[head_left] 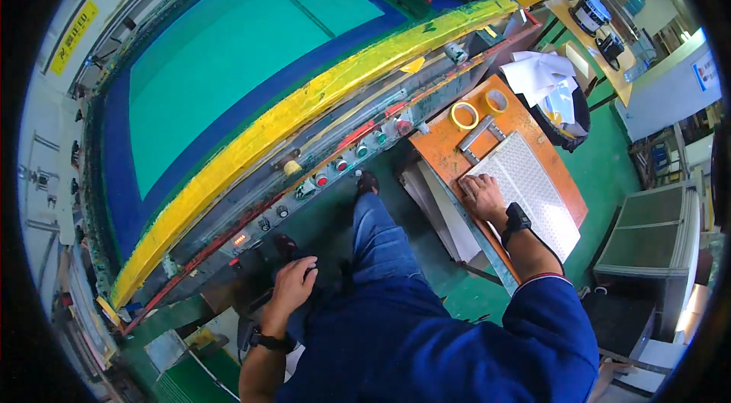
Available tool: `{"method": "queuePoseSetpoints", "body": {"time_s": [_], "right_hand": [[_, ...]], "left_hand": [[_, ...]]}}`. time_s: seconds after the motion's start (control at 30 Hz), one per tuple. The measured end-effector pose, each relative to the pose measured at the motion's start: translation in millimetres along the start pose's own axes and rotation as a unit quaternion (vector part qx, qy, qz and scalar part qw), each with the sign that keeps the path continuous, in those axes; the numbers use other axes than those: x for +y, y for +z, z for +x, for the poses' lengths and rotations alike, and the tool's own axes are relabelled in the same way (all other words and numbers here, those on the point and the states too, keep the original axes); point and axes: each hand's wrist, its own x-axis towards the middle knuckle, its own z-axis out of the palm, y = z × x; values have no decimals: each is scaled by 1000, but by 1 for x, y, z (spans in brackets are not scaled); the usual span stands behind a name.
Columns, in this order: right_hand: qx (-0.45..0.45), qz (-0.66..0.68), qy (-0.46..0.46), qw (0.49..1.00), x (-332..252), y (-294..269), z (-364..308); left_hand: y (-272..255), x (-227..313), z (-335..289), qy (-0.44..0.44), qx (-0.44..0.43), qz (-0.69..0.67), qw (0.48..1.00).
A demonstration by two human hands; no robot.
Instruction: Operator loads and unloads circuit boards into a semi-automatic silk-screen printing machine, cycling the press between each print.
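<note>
- Two bare hands are working well apart from each other: the left hand (295,285) is hanging at the near left, its fingers loosely curled around nothing, beside the machine's front panel.
- The right hand (484,196) is reaching out to the right and is lying palm down at the left edge of the dotted pale sheet (534,184), fingers pointing to the far left; whether its fingertips are pinching the edge or only resting there, I cannot tell.
- The sheet is lying flat on the orange tabletop (442,149), its long axis running from far left to near right, while the right forearm is passing over its near left side.
- So the right hand is clearly the nearer one, touching the sheet toward its far left end; from the left hand, the sheet is lying off to the right and farther away.
- Just beyond that end, a metal bar (477,140) is lying at a slant, and past it two yellow tape rolls (496,101) are sitting side by side.
- Across to the far left, a yellow rail (324,108) is bordering a green screen (228,76).
</note>
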Motion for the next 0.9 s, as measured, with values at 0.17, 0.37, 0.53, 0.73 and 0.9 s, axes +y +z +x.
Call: {"method": "queuePoseSetpoints", "body": {"time_s": [0.17,0.37,0.53,0.73,0.9], "right_hand": [[27,22,4,999,-9,-3,-14],[56,64,-35,996,-22,4,-42],[92,183,-132,970,-124,-43,-42],[125,276,-222,927,-219,-99,-40],[207,241,-82,945,-165,-106,-59]], "left_hand": [[-2,-1,-2,-6,-5,5,1000],[3,9,20,-1,-24,-18,1000],[74,46,104,-37,-157,-280,947],[135,101,163,-164,-239,-491,821],[89,143,152,38,-155,-447,880]]}}
